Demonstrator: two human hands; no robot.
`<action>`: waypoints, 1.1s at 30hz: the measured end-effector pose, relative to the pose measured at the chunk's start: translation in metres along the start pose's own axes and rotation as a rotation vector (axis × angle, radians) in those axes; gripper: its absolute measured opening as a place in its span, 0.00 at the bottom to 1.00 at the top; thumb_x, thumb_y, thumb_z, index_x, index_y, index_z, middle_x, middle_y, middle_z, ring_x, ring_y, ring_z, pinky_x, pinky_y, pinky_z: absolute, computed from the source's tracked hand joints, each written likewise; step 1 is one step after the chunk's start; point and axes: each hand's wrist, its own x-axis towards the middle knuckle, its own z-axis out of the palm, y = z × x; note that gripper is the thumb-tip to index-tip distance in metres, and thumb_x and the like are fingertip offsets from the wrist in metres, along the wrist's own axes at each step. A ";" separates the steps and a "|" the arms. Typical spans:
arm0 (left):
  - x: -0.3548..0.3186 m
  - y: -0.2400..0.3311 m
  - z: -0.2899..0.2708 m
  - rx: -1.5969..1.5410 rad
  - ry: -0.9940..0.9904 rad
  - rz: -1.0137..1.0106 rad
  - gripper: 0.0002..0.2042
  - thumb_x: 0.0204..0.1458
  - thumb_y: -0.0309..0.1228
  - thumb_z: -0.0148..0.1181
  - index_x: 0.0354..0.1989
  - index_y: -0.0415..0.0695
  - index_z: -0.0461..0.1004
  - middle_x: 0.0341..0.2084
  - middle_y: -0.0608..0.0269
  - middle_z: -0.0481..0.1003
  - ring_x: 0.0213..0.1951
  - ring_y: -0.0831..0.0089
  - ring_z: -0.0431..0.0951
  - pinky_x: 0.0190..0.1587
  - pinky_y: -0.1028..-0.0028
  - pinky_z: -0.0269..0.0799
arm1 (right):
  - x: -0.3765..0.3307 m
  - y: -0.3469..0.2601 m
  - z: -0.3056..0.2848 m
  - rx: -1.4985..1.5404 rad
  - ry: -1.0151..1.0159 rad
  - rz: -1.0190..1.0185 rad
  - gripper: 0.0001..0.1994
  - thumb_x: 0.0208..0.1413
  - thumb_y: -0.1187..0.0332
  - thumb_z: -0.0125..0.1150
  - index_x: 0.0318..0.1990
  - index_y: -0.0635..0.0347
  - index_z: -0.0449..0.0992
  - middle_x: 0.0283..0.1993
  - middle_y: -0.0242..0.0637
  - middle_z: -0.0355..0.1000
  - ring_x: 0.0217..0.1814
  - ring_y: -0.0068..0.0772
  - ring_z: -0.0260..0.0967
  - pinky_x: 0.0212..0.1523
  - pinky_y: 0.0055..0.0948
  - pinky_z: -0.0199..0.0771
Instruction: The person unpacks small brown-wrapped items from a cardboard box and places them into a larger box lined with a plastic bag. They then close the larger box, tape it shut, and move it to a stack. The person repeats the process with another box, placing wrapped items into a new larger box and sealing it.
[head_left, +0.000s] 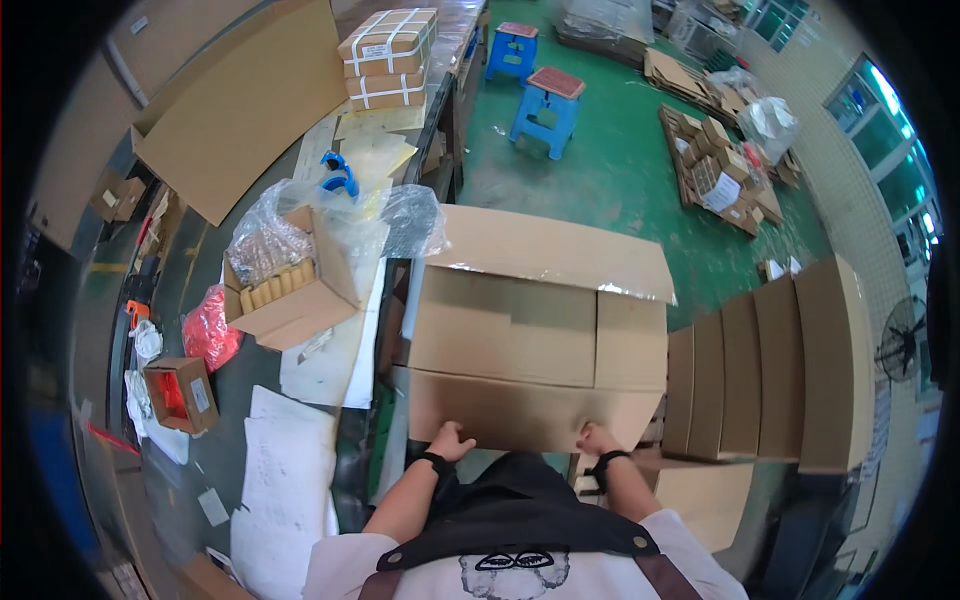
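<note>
A green-painted workshop floor (620, 150) stretched beyond a long grey worktable (200, 270) cluttered with paper and packaging. Directly in front of the person, just beside the table's right edge, stood a large brown carton (535, 330) with its far flap (555, 250) opened away and its inner flaps folded flat. The left hand (452, 440) gripped the carton's near flap at its lower edge, fingers curled over the cardboard with the thumb on top. The right hand (597, 438) held the same flap farther along, its fingers bent around the edge. Both wrists wore dark bands. To the right, a row of flat cartons (770, 370) stood on edge, close to the big one. On the table to the left sat a small open box (290, 295) lined with clear plastic and filled with tan pieces, near a red bag (210, 330). Farther off stood two strapped boxes (388, 58), two blue stools (545, 105) and a pallet of small boxes (715, 165).
</note>
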 end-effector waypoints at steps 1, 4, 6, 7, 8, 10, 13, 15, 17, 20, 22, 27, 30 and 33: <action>0.011 0.028 0.011 -0.012 -0.002 -0.062 0.31 0.49 0.42 0.63 0.56 0.32 0.63 0.49 0.45 0.72 0.56 0.57 0.71 0.57 0.68 0.66 | 0.012 0.034 0.010 -0.035 0.048 0.072 0.20 0.44 0.57 0.61 0.44 0.55 0.74 0.46 0.49 0.74 0.51 0.50 0.71 0.53 0.40 0.70; 0.040 0.063 0.014 -0.925 -0.082 -0.386 0.48 0.46 0.58 0.62 0.67 0.39 0.49 0.62 0.45 0.59 0.62 0.47 0.61 0.56 0.48 0.63 | -0.005 0.005 -0.022 -0.098 -0.016 -0.129 0.21 0.48 0.55 0.60 0.46 0.57 0.74 0.47 0.49 0.74 0.51 0.51 0.71 0.54 0.42 0.69; 0.042 0.127 0.010 -1.231 -0.025 -0.525 0.50 0.45 0.65 0.57 0.69 0.46 0.44 0.65 0.48 0.55 0.64 0.44 0.57 0.55 0.41 0.62 | -0.014 0.003 -0.037 -0.060 -0.015 -0.241 0.20 0.50 0.56 0.61 0.45 0.59 0.73 0.45 0.48 0.75 0.49 0.48 0.72 0.51 0.39 0.71; 0.050 0.153 0.006 -1.271 0.016 -0.525 0.50 0.45 0.67 0.54 0.70 0.50 0.42 0.65 0.50 0.53 0.64 0.42 0.55 0.55 0.38 0.61 | -0.012 0.003 -0.046 0.003 -0.015 -0.309 0.19 0.51 0.57 0.61 0.45 0.60 0.73 0.43 0.46 0.75 0.47 0.45 0.73 0.48 0.37 0.73; 0.056 0.169 0.001 -1.317 0.063 -0.516 0.50 0.45 0.69 0.51 0.70 0.54 0.39 0.66 0.52 0.52 0.65 0.41 0.53 0.54 0.36 0.60 | -0.006 0.000 -0.060 0.061 -0.012 -0.383 0.17 0.53 0.58 0.60 0.45 0.61 0.73 0.41 0.45 0.76 0.45 0.42 0.74 0.45 0.34 0.75; 0.066 0.163 0.001 -1.321 0.028 -0.504 0.49 0.46 0.71 0.47 0.70 0.54 0.43 0.64 0.52 0.56 0.63 0.41 0.57 0.54 0.40 0.64 | 0.004 -0.047 -0.119 0.745 -0.236 -0.291 0.13 0.57 0.62 0.59 0.43 0.61 0.70 0.37 0.41 0.74 0.38 0.29 0.73 0.36 0.28 0.76; 0.085 0.138 0.010 -1.272 0.002 -0.572 0.46 0.46 0.71 0.47 0.68 0.51 0.49 0.59 0.51 0.63 0.54 0.46 0.68 0.49 0.50 0.71 | 0.040 -0.105 -0.193 1.266 0.007 -0.289 0.12 0.59 0.65 0.59 0.45 0.60 0.66 0.33 0.35 0.70 0.31 0.24 0.70 0.30 0.24 0.74; 0.086 0.138 0.015 -0.996 -0.081 -0.592 0.43 0.48 0.68 0.49 0.65 0.49 0.55 0.55 0.51 0.68 0.46 0.52 0.75 0.44 0.59 0.75 | 0.087 -0.103 -0.235 1.365 -0.036 -0.234 0.14 0.58 0.66 0.59 0.47 0.60 0.65 0.36 0.34 0.69 0.34 0.26 0.70 0.33 0.26 0.75; 0.071 0.148 0.000 -0.490 -0.213 -0.556 0.38 0.50 0.65 0.51 0.61 0.47 0.62 0.49 0.52 0.73 0.37 0.61 0.79 0.38 0.68 0.77 | 0.100 -0.110 -0.262 1.547 0.046 -0.255 0.14 0.57 0.68 0.58 0.48 0.58 0.64 0.38 0.33 0.69 0.39 0.29 0.69 0.37 0.30 0.74; 0.047 0.179 -0.038 -0.303 -0.359 -0.118 0.24 0.58 0.52 0.51 0.47 0.42 0.74 0.43 0.56 0.76 0.36 0.66 0.79 0.34 0.68 0.74 | 0.071 -0.172 -0.304 1.638 0.261 -0.475 0.11 0.56 0.70 0.56 0.45 0.58 0.65 0.38 0.33 0.68 0.38 0.29 0.67 0.40 0.32 0.72; 0.058 0.222 -0.043 0.202 -0.100 0.382 0.22 0.56 0.50 0.54 0.44 0.42 0.75 0.40 0.59 0.76 0.41 0.65 0.76 0.42 0.65 0.70 | 0.100 -0.184 -0.341 1.416 0.534 -0.631 0.09 0.54 0.72 0.55 0.42 0.59 0.66 0.37 0.34 0.67 0.38 0.30 0.67 0.40 0.32 0.71; 0.116 0.231 -0.033 1.082 0.148 0.728 0.20 0.50 0.50 0.56 0.38 0.45 0.78 0.34 0.65 0.75 0.46 0.67 0.69 0.53 0.62 0.58 | 0.169 -0.204 -0.450 0.475 1.042 -0.403 0.16 0.46 0.67 0.60 0.38 0.66 0.63 0.34 0.47 0.68 0.37 0.48 0.69 0.40 0.40 0.71; 0.122 0.225 -0.033 1.307 0.004 0.666 0.18 0.49 0.50 0.54 0.24 0.50 0.80 0.27 0.66 0.76 0.43 0.69 0.68 0.49 0.65 0.58 | 0.181 -0.206 -0.468 0.281 1.008 -0.322 0.20 0.47 0.66 0.57 0.42 0.70 0.60 0.39 0.64 0.69 0.45 0.66 0.68 0.48 0.51 0.68; 0.085 0.238 -0.068 1.225 0.090 0.660 0.16 0.47 0.49 0.56 0.20 0.50 0.79 0.22 0.68 0.75 0.42 0.68 0.68 0.45 0.66 0.59 | 0.175 -0.219 -0.463 0.226 0.991 -0.267 0.20 0.47 0.66 0.58 0.43 0.70 0.60 0.41 0.65 0.69 0.44 0.67 0.69 0.47 0.52 0.68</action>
